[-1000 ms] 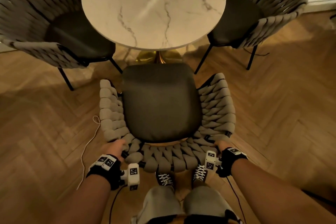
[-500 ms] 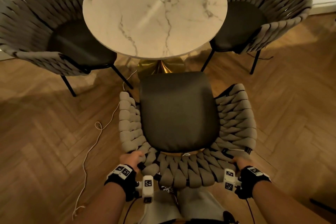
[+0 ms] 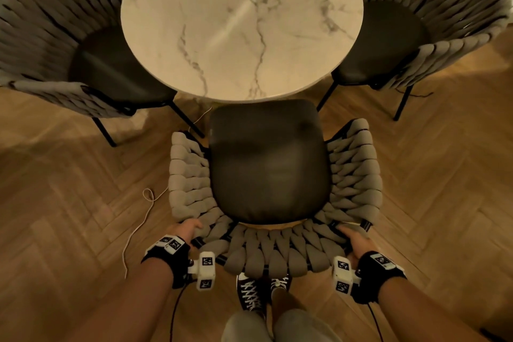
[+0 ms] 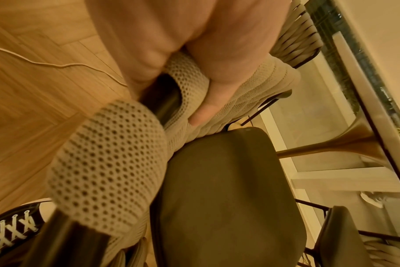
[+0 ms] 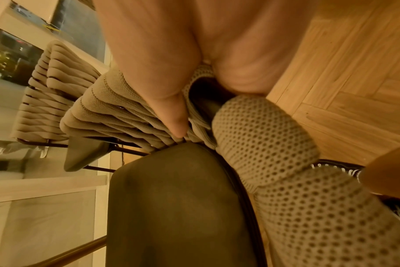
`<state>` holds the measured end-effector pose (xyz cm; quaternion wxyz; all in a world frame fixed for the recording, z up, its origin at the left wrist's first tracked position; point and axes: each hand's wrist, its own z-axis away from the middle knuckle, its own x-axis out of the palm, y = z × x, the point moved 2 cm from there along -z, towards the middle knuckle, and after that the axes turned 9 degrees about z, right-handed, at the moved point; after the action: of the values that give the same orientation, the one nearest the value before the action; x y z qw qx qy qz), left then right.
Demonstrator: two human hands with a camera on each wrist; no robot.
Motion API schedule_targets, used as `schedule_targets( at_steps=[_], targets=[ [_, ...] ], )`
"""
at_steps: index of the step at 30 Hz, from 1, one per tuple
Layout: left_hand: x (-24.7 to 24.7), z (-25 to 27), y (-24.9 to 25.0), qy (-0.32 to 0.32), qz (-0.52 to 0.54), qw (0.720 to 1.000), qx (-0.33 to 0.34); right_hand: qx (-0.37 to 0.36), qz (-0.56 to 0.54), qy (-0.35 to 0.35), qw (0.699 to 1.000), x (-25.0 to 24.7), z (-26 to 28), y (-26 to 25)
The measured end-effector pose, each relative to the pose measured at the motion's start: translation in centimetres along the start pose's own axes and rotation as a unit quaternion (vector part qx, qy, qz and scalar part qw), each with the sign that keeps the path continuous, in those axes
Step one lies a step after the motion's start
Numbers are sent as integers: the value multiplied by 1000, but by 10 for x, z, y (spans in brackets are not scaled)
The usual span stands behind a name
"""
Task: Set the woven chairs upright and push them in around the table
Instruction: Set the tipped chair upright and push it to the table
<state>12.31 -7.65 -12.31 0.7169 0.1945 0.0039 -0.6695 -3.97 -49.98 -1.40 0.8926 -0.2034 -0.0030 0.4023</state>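
A woven chair [image 3: 268, 164] with a dark seat stands upright before me, its front edge just under the rim of the round marble table [image 3: 241, 22]. My left hand [image 3: 186, 230] grips the left rear of its woven backrest [image 4: 107, 162], thumb over the weave. On the right rear of the backrest [image 5: 286, 171], my right hand [image 3: 356, 240] grips the same way. Two more woven chairs stand upright at the table, one on the left [image 3: 69, 44] and one on the right [image 3: 433, 19], their seats partly under the top.
A thin white cord [image 3: 141, 219] lies looped on the wooden herringbone floor [image 3: 69, 216] left of the chair. My two laced shoes [image 3: 251, 294] stand right behind the backrest. The table's brass pedestal [image 4: 331, 146] shows in the left wrist view.
The chair has slid forward toward the table with both hands on its backrest; its seat front now reaches the table's edge. I have stepped forward with it.
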Motion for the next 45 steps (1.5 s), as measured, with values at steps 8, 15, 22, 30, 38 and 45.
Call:
schedule_targets(
  at_steps=[8, 15, 22, 30, 38, 45],
  targets=[
    [10, 69, 57, 25, -1, 999, 34, -16, -11, -31, 999, 30, -7, -31],
    [1, 28, 45, -39, 121, 985, 115, -4, 109, -30, 994, 40, -25, -46],
    [31, 71, -35, -56, 126, 990, 33, -2, 214, 2, 977, 15, -94, -2],
    [49, 137, -38, -6, 113, 990, 82, -19, 186, -24, 982, 34, -61, 10],
    [52, 166, -15, 7, 20, 994, 106, 1, 123, -41, 992, 49, -17, -5],
    [52, 149, 1, 15, 42, 990, 132, 7, 111, -69, 991, 56, -30, -27]
  ],
)
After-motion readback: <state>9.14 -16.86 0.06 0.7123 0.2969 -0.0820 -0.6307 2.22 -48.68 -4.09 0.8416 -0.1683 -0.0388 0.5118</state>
